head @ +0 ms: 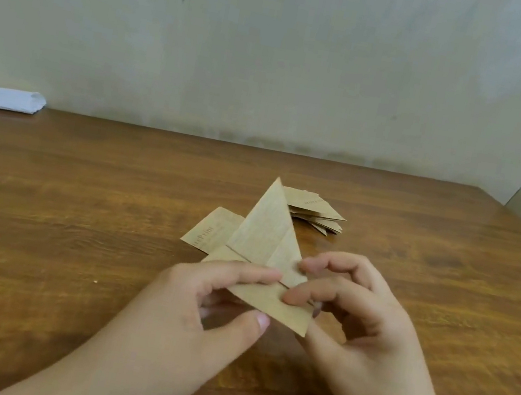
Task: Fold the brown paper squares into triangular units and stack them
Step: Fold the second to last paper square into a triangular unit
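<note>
Paper half-folded, both hands on it, lifted just over the tabletop [71, 233].
My left hand [217, 297] pinches the folded paper [266, 233] while my right hand [354, 311] pinches its 3 o'clock corner, steadying the crease; finished stack [319, 213] waits at 1 o'clock.

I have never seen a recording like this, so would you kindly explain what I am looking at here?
There is no machine here: a person wears a camera on the head, looking down at their own two bare hands. The left hand and right hand pinch a partly folded brown paper triangle above a wooden table. Behind it lies a stack of folded units; to its left, a flat brown paper piece. Something white sits at the far left edge.
</note>
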{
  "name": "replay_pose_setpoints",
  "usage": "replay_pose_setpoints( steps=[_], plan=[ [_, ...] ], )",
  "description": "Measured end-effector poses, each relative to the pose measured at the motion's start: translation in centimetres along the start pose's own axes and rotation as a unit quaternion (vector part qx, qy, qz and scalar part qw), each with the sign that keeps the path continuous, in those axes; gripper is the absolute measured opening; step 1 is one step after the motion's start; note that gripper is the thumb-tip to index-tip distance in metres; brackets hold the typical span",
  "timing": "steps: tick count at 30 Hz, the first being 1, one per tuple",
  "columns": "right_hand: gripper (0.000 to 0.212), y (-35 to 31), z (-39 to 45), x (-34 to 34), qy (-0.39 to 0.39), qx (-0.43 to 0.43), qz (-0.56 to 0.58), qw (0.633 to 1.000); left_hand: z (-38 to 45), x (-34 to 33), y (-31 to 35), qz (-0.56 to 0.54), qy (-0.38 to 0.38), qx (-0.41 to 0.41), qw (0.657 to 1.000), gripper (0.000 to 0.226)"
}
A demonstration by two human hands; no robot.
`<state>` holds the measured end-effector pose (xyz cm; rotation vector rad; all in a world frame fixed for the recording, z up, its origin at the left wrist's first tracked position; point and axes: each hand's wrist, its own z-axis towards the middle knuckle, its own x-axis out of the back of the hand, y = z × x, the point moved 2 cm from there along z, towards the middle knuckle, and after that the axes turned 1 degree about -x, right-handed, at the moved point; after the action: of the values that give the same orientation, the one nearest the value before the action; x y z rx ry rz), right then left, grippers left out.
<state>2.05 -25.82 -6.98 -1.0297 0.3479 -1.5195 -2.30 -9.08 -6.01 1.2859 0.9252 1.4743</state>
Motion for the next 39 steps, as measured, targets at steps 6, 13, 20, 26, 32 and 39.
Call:
replay_pose_setpoints(
  steps=[6, 13, 20, 26, 32, 39],
  plan=[
    [0.011, -0.5, 0.1, 0.5, -0.046, -0.024, 0.118, 0.992, 0.2, 0.6, 0.0, -0.177, -0.014, -0.028, 0.984, 0.046],
    [0.011, -1.3, 0.5, 0.1, -0.029, -0.117, 0.156, 0.98, 0.3, -0.1, 0.2, -0.291, -0.014, -0.027, 0.956, 0.047],
    [0.018, -1.8, 0.5, -0.3, -0.027, -0.18, 0.158, 0.971, 0.5, -1.2, 0.2, -0.253, 0.062, -0.004, 0.966, 0.036],
    [0.029, -1.6, 0.5, -0.5, 0.017, -0.185, 0.158, 0.97, 0.6, -1.4, 0.2, -0.265, 0.069, 0.01, 0.962, 0.029],
    [0.042, -1.7, 0.6, -0.4, 0.014, -0.211, 0.243, 0.947, 0.6, -1.4, 0.3, -0.29, 0.083, 0.024, 0.953, 0.025],
    [0.026, -1.8, 0.7, -0.3, -0.02, -0.238, 0.235, 0.942, 0.7, -1.4, 0.4, -0.287, 0.11, 0.001, 0.952, 0.049]
  ],
)
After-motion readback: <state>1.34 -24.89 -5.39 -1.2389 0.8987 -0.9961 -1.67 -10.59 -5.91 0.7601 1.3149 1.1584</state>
